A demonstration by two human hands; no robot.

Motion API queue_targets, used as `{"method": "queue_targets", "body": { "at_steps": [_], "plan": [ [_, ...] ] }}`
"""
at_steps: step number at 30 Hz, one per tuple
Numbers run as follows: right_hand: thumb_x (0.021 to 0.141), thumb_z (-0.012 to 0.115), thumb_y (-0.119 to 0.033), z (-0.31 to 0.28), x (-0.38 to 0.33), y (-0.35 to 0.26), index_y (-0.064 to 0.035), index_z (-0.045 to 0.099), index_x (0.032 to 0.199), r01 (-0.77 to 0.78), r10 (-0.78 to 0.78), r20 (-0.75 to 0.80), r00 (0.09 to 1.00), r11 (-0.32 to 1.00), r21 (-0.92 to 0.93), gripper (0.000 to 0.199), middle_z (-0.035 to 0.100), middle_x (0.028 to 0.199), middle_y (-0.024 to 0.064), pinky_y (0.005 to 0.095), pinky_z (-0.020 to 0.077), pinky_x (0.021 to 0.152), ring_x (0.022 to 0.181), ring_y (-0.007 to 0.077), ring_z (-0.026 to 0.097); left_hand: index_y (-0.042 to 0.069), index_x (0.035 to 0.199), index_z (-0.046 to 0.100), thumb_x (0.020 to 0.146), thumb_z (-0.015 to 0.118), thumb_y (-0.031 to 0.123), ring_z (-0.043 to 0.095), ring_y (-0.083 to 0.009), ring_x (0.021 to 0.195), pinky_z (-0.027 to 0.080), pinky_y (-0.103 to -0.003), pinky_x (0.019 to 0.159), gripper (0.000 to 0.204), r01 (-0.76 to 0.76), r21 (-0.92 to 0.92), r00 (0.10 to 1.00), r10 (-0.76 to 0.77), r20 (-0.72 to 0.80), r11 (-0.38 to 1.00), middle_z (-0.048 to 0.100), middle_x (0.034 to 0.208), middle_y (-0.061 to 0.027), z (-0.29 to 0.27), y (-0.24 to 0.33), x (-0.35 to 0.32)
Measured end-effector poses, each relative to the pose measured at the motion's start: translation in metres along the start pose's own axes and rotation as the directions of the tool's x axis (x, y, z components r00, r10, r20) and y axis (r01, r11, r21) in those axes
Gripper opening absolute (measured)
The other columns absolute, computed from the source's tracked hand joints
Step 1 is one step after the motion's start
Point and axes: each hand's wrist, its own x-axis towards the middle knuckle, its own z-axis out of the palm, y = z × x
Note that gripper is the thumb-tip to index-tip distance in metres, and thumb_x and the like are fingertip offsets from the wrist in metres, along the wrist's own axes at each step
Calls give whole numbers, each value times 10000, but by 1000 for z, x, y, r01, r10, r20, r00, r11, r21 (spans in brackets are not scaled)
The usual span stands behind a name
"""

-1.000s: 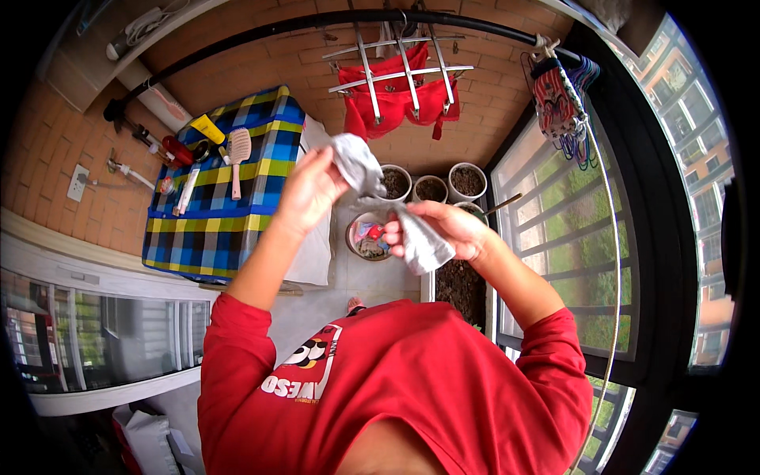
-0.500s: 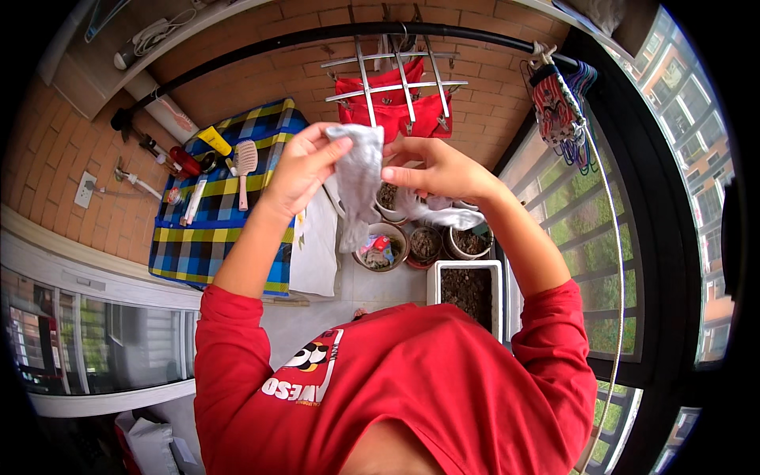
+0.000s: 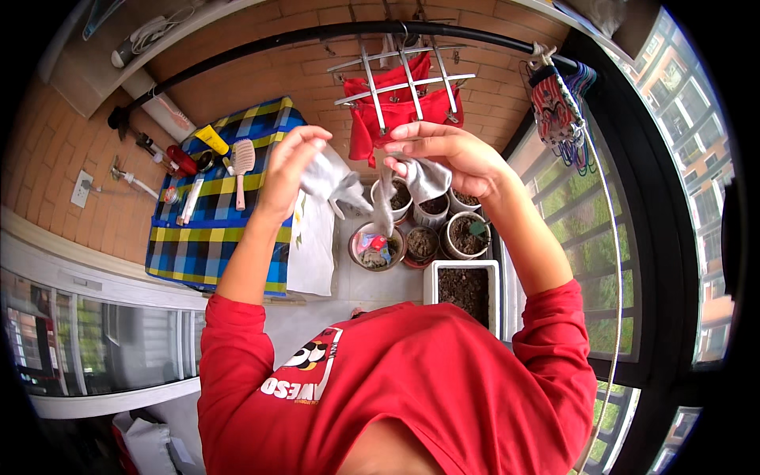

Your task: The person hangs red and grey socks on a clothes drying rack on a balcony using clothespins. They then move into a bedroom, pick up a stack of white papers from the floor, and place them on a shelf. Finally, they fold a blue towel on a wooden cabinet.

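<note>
Head view: both bare hands up at mid-frame, roughly level with each other, a gap between them. Left hand [image 3: 286,176]: forearm comes up from the red left sleeve [image 3: 236,317], close to upright with a slight lean right; wrist about straight, fingers bent over, thumb tip up near the fingertips. Fingers pinching a pale grey cloth [image 3: 321,176], which slants down to the right of the hand; it's blurred, exact grip spot can't be told. Right hand [image 3: 463,162]: forearm angles up and left from the right sleeve [image 3: 546,313], hand turned in at the wrist, fingers reaching left, nearly straight, back of hand up. Thumb and fingers pinching a second grey cloth [image 3: 427,180], one part bunched under the palm, a narrow part hanging below the fingertips. The two cloths hang in the air, ends near each other, above a round pot [image 3: 356,261] and a white rectangular planter [image 3: 430,285] on the floor. Red garment [image 3: 364,131] on a metal clip rack [image 3: 408,83] just beyond the hands. Left of the left hand, well apart: counter [image 3: 257,229] under checked fabric, with pink hairbrush [image 3: 243,158] and yellow tube [image 3: 211,140].
</note>
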Motion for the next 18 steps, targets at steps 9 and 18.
{"method": "queue_targets", "body": {
  "at_steps": [9,18],
  "plan": [
    [928,390,-199,6,16,0,23,501,1022,-130,154,113,982,972,-195,266,583,904,118,291,544,612,758,180,614,67,970,637,675,667,46,554,-194,849,461,-296,699,297,-642,570,766,396,507,513,519,930,-81,58,24,-21],
    [828,519,-515,18,-8,-16,0,453,1184,-76,28,-90,996,799,-596,630,549,1089,154,317,523,739,874,245,609,-9,790,585,728,619,27,573,-89,688,454,-237,610,79,-398,459,917,365,162,794,610,729,-55,52,20,-6]
  ]
}}
